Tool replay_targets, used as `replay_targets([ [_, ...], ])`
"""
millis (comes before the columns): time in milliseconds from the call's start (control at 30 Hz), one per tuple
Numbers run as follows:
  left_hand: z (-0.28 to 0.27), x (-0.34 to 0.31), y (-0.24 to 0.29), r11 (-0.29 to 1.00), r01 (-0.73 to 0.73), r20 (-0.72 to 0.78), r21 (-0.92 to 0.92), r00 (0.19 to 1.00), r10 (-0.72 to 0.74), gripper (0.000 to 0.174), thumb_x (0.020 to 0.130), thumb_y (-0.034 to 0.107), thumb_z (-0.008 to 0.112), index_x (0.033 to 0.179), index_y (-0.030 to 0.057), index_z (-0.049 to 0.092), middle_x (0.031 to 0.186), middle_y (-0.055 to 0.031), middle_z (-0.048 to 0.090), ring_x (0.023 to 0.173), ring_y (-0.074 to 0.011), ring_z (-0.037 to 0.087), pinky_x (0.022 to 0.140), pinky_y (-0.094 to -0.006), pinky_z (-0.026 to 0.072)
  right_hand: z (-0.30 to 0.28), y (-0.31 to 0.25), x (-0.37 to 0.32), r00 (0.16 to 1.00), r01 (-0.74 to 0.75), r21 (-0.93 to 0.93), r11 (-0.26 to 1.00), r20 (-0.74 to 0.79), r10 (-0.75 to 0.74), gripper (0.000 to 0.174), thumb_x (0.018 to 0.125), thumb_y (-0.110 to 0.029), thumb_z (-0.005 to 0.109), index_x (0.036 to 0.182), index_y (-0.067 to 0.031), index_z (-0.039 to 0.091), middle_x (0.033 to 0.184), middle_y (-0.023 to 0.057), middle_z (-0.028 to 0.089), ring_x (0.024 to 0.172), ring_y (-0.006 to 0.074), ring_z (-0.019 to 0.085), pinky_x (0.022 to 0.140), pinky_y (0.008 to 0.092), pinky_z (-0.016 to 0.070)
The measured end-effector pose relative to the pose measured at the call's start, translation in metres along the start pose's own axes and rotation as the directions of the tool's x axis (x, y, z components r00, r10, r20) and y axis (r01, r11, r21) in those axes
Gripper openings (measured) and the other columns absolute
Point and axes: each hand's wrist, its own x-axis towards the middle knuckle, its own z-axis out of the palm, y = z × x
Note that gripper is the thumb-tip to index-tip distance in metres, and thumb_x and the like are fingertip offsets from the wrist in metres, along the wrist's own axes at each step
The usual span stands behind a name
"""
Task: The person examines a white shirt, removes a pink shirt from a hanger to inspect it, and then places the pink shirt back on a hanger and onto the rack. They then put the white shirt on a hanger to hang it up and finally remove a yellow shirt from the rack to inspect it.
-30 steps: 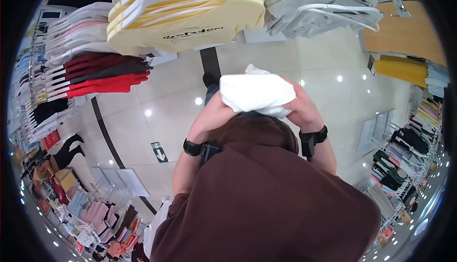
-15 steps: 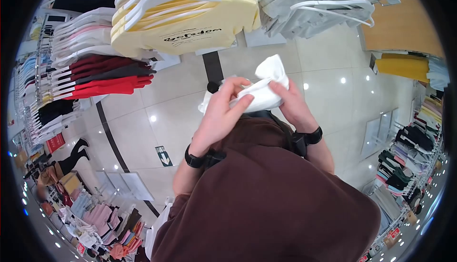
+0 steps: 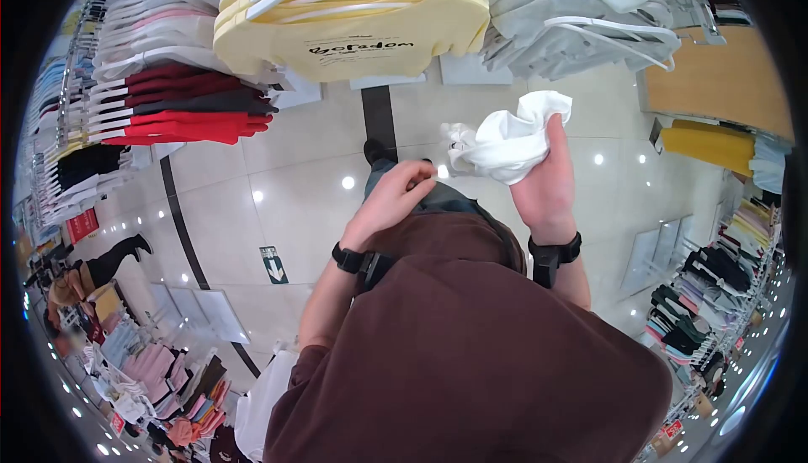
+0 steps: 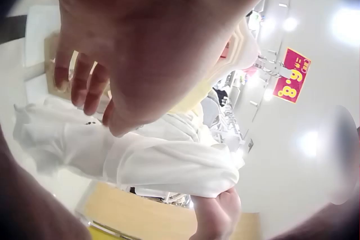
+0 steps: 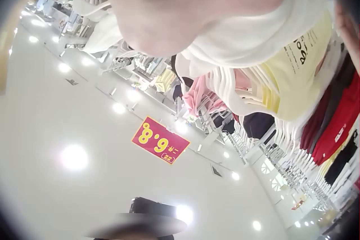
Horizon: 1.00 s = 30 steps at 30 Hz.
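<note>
A bunched white garment (image 3: pixel 505 145) is held up over the floor by my right hand (image 3: pixel 545 183), thumb on the near side and fingers hidden behind the cloth. In the left wrist view the garment (image 4: pixel 163 164) stretches out in long soft folds, with the right hand (image 4: pixel 216 214) at its lower end. My left hand (image 3: pixel 394 198) is to the left of the garment in the head view, apart from it, fingers loosely bent and holding nothing. Its fingers (image 4: pixel 97 88) overlap the cloth in the left wrist view. The right wrist view shows the white fabric (image 5: pixel 247 37) against the palm.
Ahead hang yellow T-shirts (image 3: pixel 362 38) and grey garments (image 3: pixel 547 38) on white hangers. Red and dark clothes (image 3: pixel 185 109) hang at the left. A wooden panel (image 3: pixel 715 80) stands at the right, above yellow clothing (image 3: pixel 707 145). Another person (image 3: pixel 93 274) is far left.
The left hand has let go of the garment and drawn away to the left. The right hand has carried the garment to the right, where it now hangs bunched more loosely.
</note>
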Motion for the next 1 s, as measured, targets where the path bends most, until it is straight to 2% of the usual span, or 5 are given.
replay_targets([
  [167,0.015,0.029,0.011,0.981,0.04,-0.101,-0.189,0.993,-0.06,0.079,0.101,0.031,0.074,0.163,-0.004,0.04,0.164,-0.0255,0.049,0.147,-0.0348,0.055,0.117,-0.0406,0.0477,-0.012,-0.008,-0.007,0.991,0.003,0.032,0.999,0.132,-0.007,0.04,0.118,-0.047,0.044,0.132,-0.0144,0.062,0.123,0.0013,0.07,0.12,0.0222,0.067,0.108,0.0468,0.0523],
  [367,0.028,0.029,0.037,0.966,-0.245,-0.051,0.078,0.967,0.249,0.047,0.103,0.025,0.072,0.142,0.0014,0.061,0.146,-0.0189,0.065,0.133,-0.0307,0.064,0.105,-0.0389,0.0542,-0.01,-0.031,-0.016,0.994,0.109,0.036,0.993,-0.02,-0.108,0.036,0.116,-0.05,0.049,0.121,-0.0175,0.064,0.109,-0.0018,0.069,0.105,0.0193,0.069,0.095,0.0446,0.0564],
  [467,0.019,0.019,0.04,0.994,-0.098,-0.1,0.05,0.99,0.103,0.023,0.108,0.02,0.063,0.117,0.0001,0.071,0.095,-0.0124,0.075,0.086,-0.0237,0.069,0.079,-0.0391,0.052,-0.02,-0.048,-0.012,0.961,0.267,-0.006,0.964,-0.068,-0.267,0.035,0.115,-0.05,0.05,0.118,-0.0177,0.062,0.106,-0.0014,0.069,0.104,0.0191,0.069,0.094,0.0428,0.0565],
  [733,-0.006,-0.037,0.037,0.976,0.096,-0.035,-0.193,0.994,-0.105,0.032,0.113,0.029,0.058,0.123,0.0016,0.07,0.095,-0.006,0.068,0.089,-0.0149,0.061,0.083,-0.0325,0.0488,-0.05,-0.038,0.0,0.912,0.314,-0.197,0.929,-0.208,-0.353,0.036,0.119,-0.044,0.046,0.122,-0.0121,0.062,0.109,0.0035,0.068,0.104,0.0178,0.067,0.095,0.0399,0.0551],
  [1000,-0.011,-0.043,0.028,0.99,0.104,-0.017,-0.091,0.994,-0.106,0.02,0.104,0.019,0.067,0.115,0.0018,0.068,0.105,-0.0075,0.071,0.1,-0.0174,0.066,0.094,-0.0327,0.0515,-0.054,-0.018,0.003,0.845,0.465,-0.499,0.731,0.006,-0.534,0.04,0.12,-0.041,0.044,0.124,-0.0052,0.06,0.109,0.007,0.067,0.102,0.0158,0.063,0.096,0.0343,0.0497],
])
